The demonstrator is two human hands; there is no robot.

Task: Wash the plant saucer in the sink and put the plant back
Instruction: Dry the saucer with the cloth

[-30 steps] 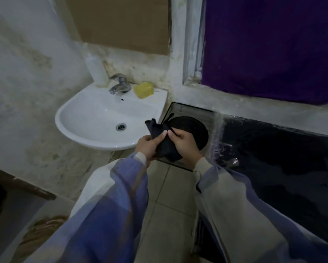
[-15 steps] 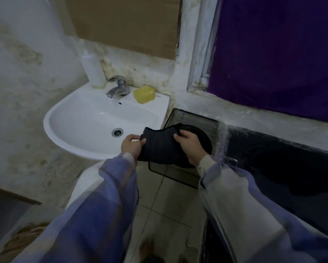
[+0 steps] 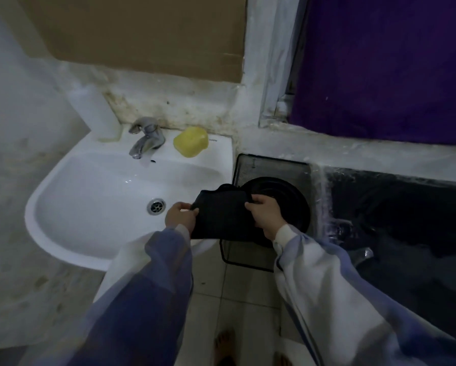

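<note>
The left hand (image 3: 180, 217) has its fingers curled in and pinches the left edge of a dark cloth (image 3: 221, 215) between thumb and fingertips. The right hand (image 3: 267, 216) grips the cloth's upper right corner, fingers bent over the top and thumb underneath. The cloth hangs stretched flat between the two grips.

The black round saucer (image 3: 293, 199) lies just behind and to the right of the right fingers, partly hidden by that hand and the cloth. It sits in a black mesh tray (image 3: 271, 165) beside the sink (image 3: 50, 233).

The drain (image 3: 156, 206) is in the white basin just left of the left fingers. Further beyond them, on the back ledge, stand the tap (image 3: 145, 138), a yellow soap (image 3: 191, 141) and a white bottle (image 3: 92, 109). A black plastic sheet (image 3: 406, 220) spreads out well to the right of the right fingers, with a purple curtain (image 3: 380, 62) above it. Bare feet (image 3: 223, 344) show on the tiled floor below the sleeves.
</note>
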